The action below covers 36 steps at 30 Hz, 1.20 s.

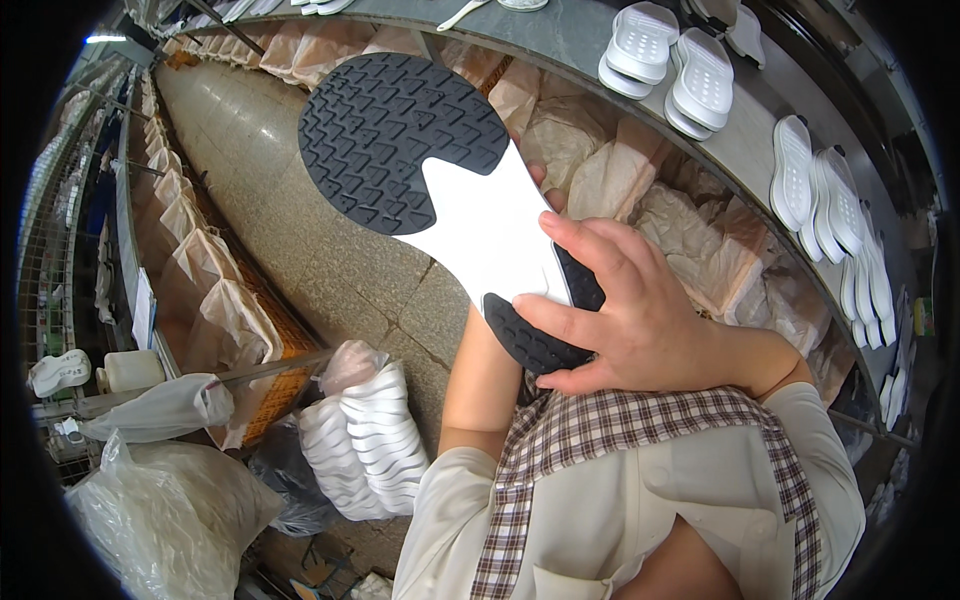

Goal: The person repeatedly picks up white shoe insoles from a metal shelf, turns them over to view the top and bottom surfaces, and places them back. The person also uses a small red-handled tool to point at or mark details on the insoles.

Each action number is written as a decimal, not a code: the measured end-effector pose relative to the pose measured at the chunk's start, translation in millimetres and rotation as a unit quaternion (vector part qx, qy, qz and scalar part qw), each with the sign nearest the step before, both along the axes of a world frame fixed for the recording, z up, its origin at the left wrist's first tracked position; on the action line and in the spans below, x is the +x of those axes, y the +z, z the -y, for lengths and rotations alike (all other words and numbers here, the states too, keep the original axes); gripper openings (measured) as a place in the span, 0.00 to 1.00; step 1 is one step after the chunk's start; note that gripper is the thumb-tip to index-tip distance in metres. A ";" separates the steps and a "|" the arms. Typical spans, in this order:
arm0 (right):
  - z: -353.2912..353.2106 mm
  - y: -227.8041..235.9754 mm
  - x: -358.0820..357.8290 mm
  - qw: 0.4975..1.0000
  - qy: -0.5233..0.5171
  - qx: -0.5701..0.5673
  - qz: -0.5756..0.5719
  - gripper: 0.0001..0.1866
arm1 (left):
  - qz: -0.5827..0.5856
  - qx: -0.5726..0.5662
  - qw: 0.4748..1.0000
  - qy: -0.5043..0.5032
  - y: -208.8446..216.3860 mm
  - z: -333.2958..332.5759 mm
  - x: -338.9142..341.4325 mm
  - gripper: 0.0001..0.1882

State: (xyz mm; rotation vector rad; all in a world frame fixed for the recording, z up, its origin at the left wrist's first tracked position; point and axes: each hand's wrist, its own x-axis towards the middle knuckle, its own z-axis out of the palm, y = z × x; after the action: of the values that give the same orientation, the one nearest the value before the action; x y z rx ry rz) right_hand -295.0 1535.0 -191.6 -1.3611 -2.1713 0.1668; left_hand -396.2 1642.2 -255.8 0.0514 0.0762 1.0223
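Note:
A shoe sole (490, 230) is held up in front of me, its underside facing me. It is white through the middle, with black treaded rubber at the broad toe end and at the narrower heel end. My left hand (538, 178) supports it from behind; only a few fingertips show past its right edge. The left forearm rises below the sole. My right hand (630, 310) grips the heel end, its spread fingers and thumb pressed on the black heel rubber and the white part beside it.
Several white soles (700, 80) stand along a grey bench (570, 45) curving across the top and right. Cloth-lined crates (230, 300) line the left side. Bundled white soles (365, 430) and a clear plastic bag (165, 520) lie lower left, near a stone-tiled floor (240, 130).

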 end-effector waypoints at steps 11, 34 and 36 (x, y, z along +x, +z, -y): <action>-1.6 -1.3 1.2 1.000 0.016 -0.011 -0.014 0.37 | 0.050 0.104 0.993 -0.039 -10.6 -8.2 -0.6 0.33; -7.5 -34.7 61.6 0.644 -0.076 -0.025 -0.761 0.40 | 0.200 0.158 0.967 -0.002 -18.0 -22.8 -3.2 0.24; -5.0 -41.8 65.2 0.618 -0.039 -0.005 -0.785 0.39 | 0.206 0.172 0.963 -0.006 -16.9 -23.6 -1.6 0.23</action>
State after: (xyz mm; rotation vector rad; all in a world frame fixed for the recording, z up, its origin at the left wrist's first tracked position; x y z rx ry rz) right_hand -229.8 1540.0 -233.4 -0.6377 -0.5529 0.9188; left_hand -397.7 1665.8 -272.7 0.1539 -0.4820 1.0068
